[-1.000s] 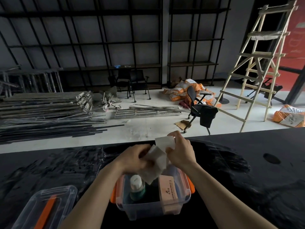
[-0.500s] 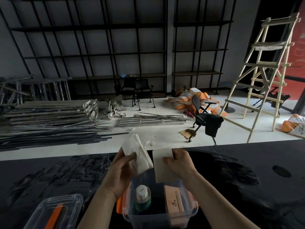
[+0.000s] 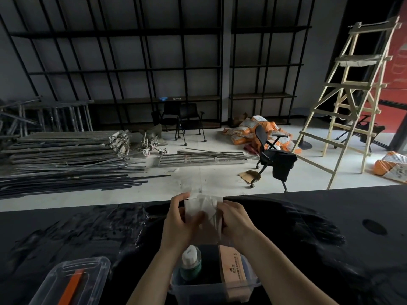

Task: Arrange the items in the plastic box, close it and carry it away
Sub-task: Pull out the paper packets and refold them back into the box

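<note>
Both hands up over the box (image 3: 214, 289), at 12 o'clock of it. Left hand (image 3: 176, 223) and right hand (image 3: 236, 219) pinching one white packet (image 3: 203, 209) between them. Inside box: bottle (image 3: 190, 264) left, carton (image 3: 232, 271) right. Lid (image 3: 72, 282) at 9 o'clock, on table (image 3: 319, 249).

Beyond the black tabletop (image 3: 66, 234), metal poles (image 3: 66, 164) lie stacked on the pale floor at left, an office chair (image 3: 273, 157) stands before orange sacks (image 3: 248, 130), a wooden ladder (image 3: 352, 100) at right.
</note>
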A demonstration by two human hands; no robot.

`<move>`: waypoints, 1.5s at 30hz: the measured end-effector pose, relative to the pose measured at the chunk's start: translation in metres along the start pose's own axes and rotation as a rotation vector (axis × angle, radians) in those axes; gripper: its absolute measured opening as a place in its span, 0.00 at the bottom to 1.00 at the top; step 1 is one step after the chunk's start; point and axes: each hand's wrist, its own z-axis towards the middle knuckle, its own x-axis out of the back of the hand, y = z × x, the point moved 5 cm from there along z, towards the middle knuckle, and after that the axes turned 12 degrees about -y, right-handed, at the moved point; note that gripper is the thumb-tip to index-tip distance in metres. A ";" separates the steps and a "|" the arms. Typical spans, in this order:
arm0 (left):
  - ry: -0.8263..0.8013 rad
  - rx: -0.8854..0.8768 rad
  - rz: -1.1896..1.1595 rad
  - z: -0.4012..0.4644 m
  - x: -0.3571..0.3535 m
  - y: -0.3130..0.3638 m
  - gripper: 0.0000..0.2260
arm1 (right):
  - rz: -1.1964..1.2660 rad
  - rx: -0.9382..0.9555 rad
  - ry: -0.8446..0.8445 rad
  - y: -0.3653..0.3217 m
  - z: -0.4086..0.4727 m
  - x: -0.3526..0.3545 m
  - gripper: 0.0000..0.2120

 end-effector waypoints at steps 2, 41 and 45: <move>0.069 -0.012 0.048 0.000 0.000 0.001 0.25 | -0.004 0.007 -0.008 -0.001 0.000 0.001 0.15; 0.071 -0.099 0.309 0.001 -0.006 0.011 0.07 | -0.028 0.115 -0.037 0.001 -0.007 0.005 0.07; 0.155 -0.006 0.150 0.004 0.000 0.008 0.08 | 0.012 0.078 -0.045 0.004 -0.007 0.006 0.08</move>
